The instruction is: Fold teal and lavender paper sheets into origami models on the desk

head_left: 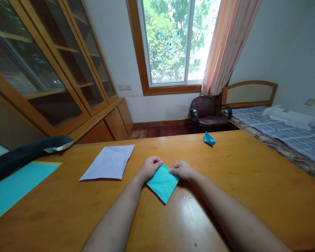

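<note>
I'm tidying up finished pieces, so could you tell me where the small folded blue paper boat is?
The small folded blue paper boat sits near the wooden table's far edge, right of centre, beyond the right hand.

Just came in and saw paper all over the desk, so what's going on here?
A person sits at a wooden table, pinching the upper corners of a teal paper square with the left hand and right hand. The sheet lies mostly flat on the table. A creased white sheet lies to the left, a larger teal sheet at the far left edge, and a small folded teal piece sits farther back.
</note>
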The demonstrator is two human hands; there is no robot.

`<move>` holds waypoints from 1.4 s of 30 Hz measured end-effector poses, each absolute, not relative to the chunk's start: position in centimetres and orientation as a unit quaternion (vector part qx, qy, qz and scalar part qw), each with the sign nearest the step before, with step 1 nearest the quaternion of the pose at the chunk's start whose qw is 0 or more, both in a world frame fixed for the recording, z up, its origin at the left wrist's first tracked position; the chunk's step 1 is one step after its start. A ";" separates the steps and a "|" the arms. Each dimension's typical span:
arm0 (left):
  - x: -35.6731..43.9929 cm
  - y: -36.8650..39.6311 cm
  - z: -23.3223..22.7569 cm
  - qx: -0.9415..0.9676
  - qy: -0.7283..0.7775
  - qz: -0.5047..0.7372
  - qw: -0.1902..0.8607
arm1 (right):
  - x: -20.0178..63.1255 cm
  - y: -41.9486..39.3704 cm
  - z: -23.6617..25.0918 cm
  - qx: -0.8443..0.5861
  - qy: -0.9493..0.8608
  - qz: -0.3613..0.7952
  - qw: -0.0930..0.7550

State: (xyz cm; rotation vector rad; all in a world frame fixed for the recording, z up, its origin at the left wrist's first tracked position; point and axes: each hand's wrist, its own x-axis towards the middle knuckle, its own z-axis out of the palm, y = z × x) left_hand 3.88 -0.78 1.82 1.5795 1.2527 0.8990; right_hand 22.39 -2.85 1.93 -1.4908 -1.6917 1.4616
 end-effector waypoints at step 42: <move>4.3 0.2 -0.8 0.519 0.522 0.473 0.485 | 23.4 -1.0 -1.2 -0.566 -0.683 0.227 0.401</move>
